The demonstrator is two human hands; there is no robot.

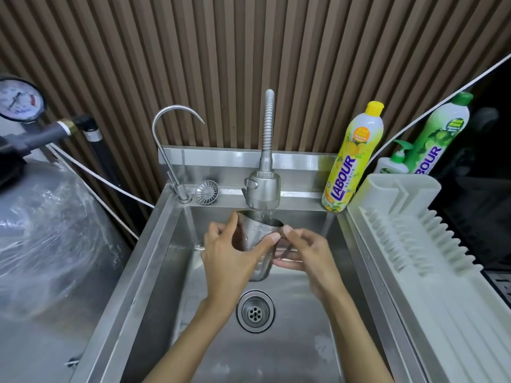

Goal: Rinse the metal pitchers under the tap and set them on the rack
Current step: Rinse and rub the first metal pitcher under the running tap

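Observation:
A small metal pitcher (255, 233) is held upright over the steel sink (154, 261), directly under the spray head of the flexible tap (262, 189). Water runs from the tap into its open mouth. My left hand (229, 255) wraps the pitcher's body from the left, thumb on the front. My right hand (304, 252) grips the handle side on the right. The grey plastic drying rack (409, 244) lies to the right of the sink and holds nothing that I can see.
A thin gooseneck tap (168, 139) and a loose strainer (206, 191) sit at the sink's back left. Yellow (351, 161) and green (439, 134) dish soap bottles and a pump bottle (392, 164) stand back right. The drain (255, 310) lies below my hands. A plastic-wrapped tank (47, 236) is on the left.

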